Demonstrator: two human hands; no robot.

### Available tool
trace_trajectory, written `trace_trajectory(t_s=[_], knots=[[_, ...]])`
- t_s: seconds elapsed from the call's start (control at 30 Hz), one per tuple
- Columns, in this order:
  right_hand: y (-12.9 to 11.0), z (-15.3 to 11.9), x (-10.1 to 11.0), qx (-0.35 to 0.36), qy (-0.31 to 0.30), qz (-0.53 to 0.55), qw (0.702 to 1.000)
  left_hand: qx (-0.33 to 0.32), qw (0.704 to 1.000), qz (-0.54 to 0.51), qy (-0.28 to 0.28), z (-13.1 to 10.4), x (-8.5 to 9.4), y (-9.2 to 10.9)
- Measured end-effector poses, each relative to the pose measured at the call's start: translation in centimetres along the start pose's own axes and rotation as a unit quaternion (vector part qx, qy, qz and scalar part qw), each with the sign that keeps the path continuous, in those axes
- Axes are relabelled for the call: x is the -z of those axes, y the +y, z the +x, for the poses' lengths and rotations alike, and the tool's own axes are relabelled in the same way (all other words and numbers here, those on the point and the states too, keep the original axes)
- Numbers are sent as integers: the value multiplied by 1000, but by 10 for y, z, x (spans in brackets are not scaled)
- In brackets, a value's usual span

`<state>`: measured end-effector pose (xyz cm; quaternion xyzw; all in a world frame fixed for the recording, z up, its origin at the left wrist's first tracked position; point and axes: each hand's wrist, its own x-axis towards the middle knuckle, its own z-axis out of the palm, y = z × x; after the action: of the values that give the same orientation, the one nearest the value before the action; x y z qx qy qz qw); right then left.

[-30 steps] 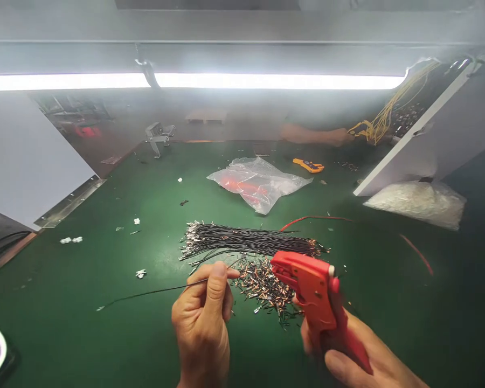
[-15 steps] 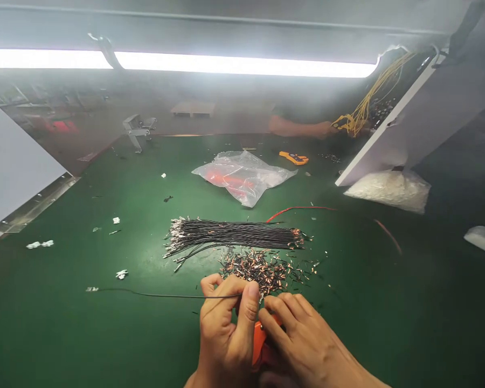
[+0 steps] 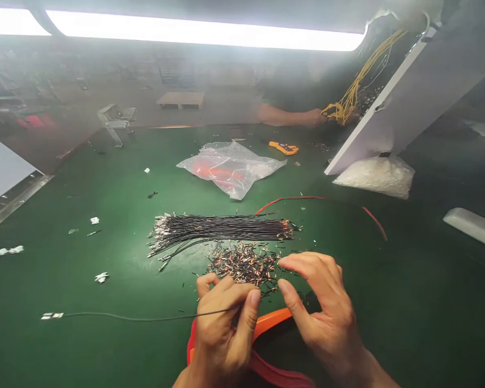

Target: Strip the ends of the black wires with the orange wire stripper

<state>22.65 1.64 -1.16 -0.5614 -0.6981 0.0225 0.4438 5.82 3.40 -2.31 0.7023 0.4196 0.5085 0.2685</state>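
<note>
My left hand (image 3: 226, 326) pinches a thin black wire (image 3: 153, 319) between thumb and forefinger. The wire stretches out to the left and ends in silvery terminals (image 3: 52, 316). My right hand (image 3: 323, 304) is open, thumb and fingers spread apart with nothing between them. An orange-and-red handled hand tool (image 3: 272, 321) lies beneath and between my hands; my left hand covers part of it, and its head is hidden. Just beyond my hands is a heap of short black and copper wire scraps (image 3: 244, 264). Behind that lies a bundle of black wires (image 3: 226, 227), terminals at the left, bare copper at the right.
A clear plastic bag (image 3: 234, 170) with red contents lies further back, near a yellow tool (image 3: 283, 148). A red wire (image 3: 291, 198) curves right. Another bag (image 3: 375, 178) rests by a white panel (image 3: 382, 102). Across the table, another person's arm (image 3: 291, 116) is near yellow wires (image 3: 345, 108).
My right hand has opened and lifted away from the orange tool, whose handles now show spread apart. The wire's terminal end has swung left and nearer. The whole view has shifted slightly.
</note>
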Motion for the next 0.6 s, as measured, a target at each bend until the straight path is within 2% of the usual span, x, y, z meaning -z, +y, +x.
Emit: trace_trajectory(t_s=[0.07,0.17,0.33,0.6], knots=[[1,1,-2,17,-8,19,1000,-39,999,21,-27,-1,1,-4],[-1,0,-5,23,-13,43,999,-65,996,48,-35,0,3,-7],[-1,-2,-10,20,-8,21,1000,-120,979,137,-92,2,4,-7],[6,-4,-16,30,-29,18,999,-208,952,214,-61,-9,-4,1]])
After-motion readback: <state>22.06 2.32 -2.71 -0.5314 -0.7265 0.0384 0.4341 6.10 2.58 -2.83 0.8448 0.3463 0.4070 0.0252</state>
